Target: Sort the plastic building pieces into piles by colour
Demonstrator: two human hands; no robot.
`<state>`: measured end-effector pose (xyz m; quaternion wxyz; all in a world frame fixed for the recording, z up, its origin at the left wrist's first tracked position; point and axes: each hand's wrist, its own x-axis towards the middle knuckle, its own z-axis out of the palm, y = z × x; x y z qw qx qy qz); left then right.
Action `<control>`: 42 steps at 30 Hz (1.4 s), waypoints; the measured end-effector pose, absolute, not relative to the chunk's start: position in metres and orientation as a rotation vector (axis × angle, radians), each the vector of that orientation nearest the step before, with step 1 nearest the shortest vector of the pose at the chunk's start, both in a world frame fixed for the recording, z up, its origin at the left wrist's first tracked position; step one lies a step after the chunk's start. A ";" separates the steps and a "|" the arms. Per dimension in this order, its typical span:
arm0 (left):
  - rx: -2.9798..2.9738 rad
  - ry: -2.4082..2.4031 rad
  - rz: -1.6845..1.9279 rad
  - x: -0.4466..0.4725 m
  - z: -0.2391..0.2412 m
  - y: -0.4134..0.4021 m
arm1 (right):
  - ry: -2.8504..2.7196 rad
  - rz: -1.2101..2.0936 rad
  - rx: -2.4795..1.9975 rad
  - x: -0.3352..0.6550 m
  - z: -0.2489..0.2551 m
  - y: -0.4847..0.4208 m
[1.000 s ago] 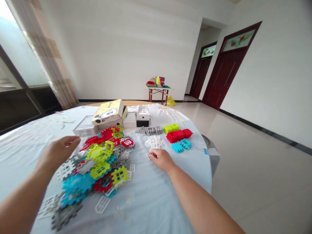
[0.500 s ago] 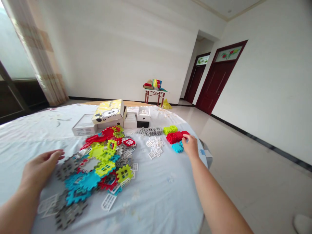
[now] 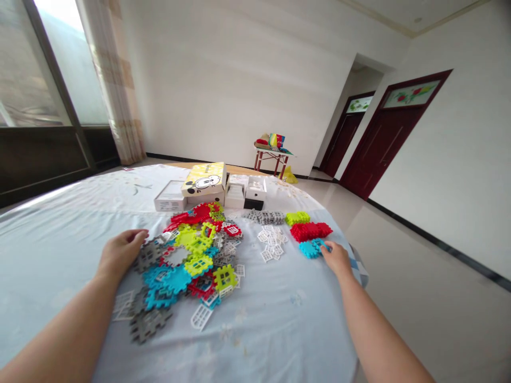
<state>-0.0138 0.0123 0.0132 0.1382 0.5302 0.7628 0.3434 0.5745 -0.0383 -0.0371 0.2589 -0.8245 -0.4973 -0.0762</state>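
A heap of interlocking plastic tiles (image 3: 191, 260) in red, green, blue, grey and white lies on a table under a pale blue cloth (image 3: 271, 324). My left hand (image 3: 122, 251) rests at the heap's left edge, fingers loosely spread over a grey tile (image 3: 148, 255). To the right are sorted groups: grey tiles (image 3: 265, 216), a green stack (image 3: 297, 217), a red stack (image 3: 310, 231), a blue stack (image 3: 311, 248) and small white window pieces (image 3: 271, 243). My right hand (image 3: 336, 257) has its fingers drawn together on the right end of the blue stack.
Boxes stand at the back of the table: a yellow cartoon box (image 3: 204, 181), white boxes (image 3: 170, 195) and a black-and-white box (image 3: 255, 192). The table's right edge is just beyond my right hand. A small red table (image 3: 273, 157) with things on it stands by the far wall.
My right hand went from the white window pieces to the red stack, then drew back to the blue stack. My left hand came down onto the heap's left edge. The view swung left.
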 end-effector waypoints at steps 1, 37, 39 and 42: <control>1.531 2.203 0.994 -0.013 0.013 0.012 | -1.343 -0.247 -2.208 0.573 -0.035 -0.039; 1.566 2.192 0.905 -0.009 0.011 0.013 | -2.360 0.484 -1.096 0.326 0.022 -0.052; 1.561 2.200 0.902 -0.008 0.011 0.013 | -2.352 0.529 -1.100 0.328 0.023 -0.052; 1.560 2.208 0.895 -0.008 0.012 0.013 | -2.308 0.548 -1.170 0.330 0.023 -0.050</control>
